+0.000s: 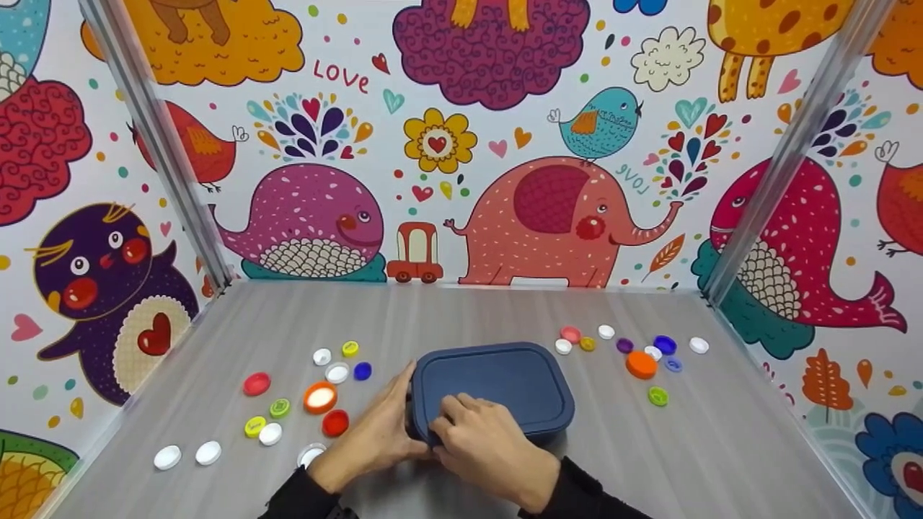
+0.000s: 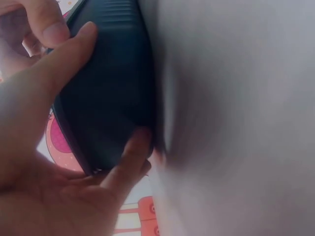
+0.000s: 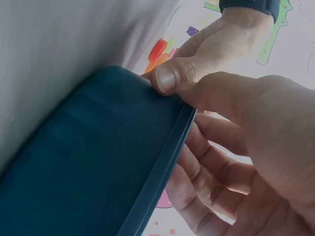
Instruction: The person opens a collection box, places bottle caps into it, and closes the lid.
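Note:
A dark blue lidded storage box [image 1: 497,389] stands on the table in the head view. My left hand [image 1: 382,429] grips its left end, the thumb along the front wall and the fingers round the far side; the left wrist view shows the thumb and fingers against the box wall [image 2: 108,88]. At the front left corner, my right hand [image 1: 487,443] pinches the edge of the lid [image 1: 497,360], with curled fingers on top. In the right wrist view the right thumb lies at the lid's rim [image 3: 162,167], close beside the left thumb [image 3: 167,78]. The lid covers the box's inside.
Left of the box lie several loose bottle caps, among them a red cap [image 1: 335,423] and an orange-and-white cap [image 1: 319,397]. More caps lie to the right, including a large orange cap [image 1: 641,365] and a green cap [image 1: 657,396]. Patterned panels [image 1: 505,144] enclose the table.

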### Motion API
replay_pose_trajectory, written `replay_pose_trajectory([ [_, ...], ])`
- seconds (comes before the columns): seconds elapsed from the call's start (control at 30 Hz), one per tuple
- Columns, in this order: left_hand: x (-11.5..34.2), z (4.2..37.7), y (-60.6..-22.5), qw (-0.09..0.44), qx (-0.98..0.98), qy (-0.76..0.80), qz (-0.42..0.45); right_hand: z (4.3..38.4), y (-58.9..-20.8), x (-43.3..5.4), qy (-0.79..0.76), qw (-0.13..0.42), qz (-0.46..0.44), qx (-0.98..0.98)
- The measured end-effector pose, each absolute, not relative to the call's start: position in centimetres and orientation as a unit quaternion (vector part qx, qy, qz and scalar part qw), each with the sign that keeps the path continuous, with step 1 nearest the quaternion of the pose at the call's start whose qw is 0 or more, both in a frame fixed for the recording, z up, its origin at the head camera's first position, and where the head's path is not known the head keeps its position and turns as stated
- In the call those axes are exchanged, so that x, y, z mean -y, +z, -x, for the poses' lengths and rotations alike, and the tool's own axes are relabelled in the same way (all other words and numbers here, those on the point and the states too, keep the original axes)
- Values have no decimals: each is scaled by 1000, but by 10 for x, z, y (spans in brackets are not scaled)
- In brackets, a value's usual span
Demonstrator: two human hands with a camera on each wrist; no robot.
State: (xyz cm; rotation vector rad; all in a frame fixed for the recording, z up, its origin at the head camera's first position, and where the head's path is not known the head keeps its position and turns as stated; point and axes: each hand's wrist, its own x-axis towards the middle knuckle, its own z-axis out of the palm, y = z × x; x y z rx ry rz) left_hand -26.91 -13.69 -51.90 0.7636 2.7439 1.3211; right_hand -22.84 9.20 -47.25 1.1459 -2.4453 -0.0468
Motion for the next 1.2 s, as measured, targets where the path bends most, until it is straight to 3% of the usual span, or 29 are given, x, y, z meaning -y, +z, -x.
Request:
replay_pose_trajectory([
  [0.33, 137, 269, -518, 14, -876, 422, -233, 227, -464, -90, -20, 200, -409, 890],
  [0.57, 138, 268, -514, 43, -879, 425, -211, 227, -444, -84, -80, 263, -402, 873],
  [0.73, 136, 266, -514, 68, -877, 438, -186, 237, -426, -82, -123, 267, -395, 870],
  [0.87, 134, 265, -516, 51, -875, 440, -198, 249, -414, -88, -164, 264, -397, 863],
  [1.03, 134, 264, -516, 22, -876, 428, -222, 263, -399, -104, -141, 298, -378, 865],
  [1.2, 135, 261, -512, 34, -873, 431, -227, 278, -383, -122, -78, 328, -357, 871],
])
